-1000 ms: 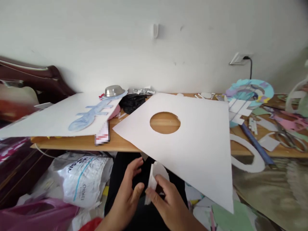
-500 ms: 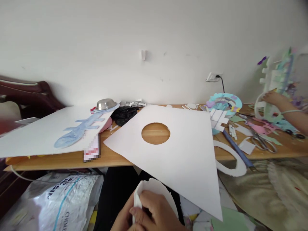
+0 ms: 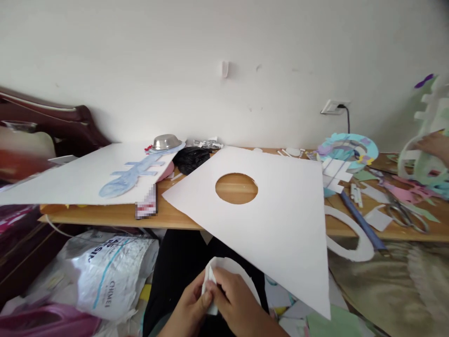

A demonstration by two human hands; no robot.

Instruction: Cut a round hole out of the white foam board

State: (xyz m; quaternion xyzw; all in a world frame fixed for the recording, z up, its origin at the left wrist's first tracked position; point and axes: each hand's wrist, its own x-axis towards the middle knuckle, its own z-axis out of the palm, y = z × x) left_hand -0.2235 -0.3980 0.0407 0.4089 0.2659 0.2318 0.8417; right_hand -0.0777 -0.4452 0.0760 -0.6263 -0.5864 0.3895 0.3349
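Above my lap, both hands grip a round white board piece (image 3: 229, 264) that looks like card or foam board. My left hand (image 3: 192, 299) pinches its upright, folded-looking left edge. My right hand (image 3: 233, 297) is wrapped over the same edge from the right, thumb against it, and covers much of the disc. Just beyond lies a large white board (image 3: 280, 210) with an oval hole cut through it, one corner jutting over the table's front edge. A white ring (image 3: 366, 248) rests beside that board on the right, partly hidden by it.
On the wooden table (image 3: 182, 215), another white board (image 3: 80, 173) carries a blue painted cutout (image 3: 129, 178) and a metal bowl (image 3: 166, 142). Scissors (image 3: 409, 217), a blue roll (image 3: 361, 220) and a turquoise ring (image 3: 368, 147) lie right. Another person's hand (image 3: 435, 145) holds a white frame.
My view has shifted left, so the table things appear farther right. Both hands still grip the round piece, with its folded edge more upright between the fingers.
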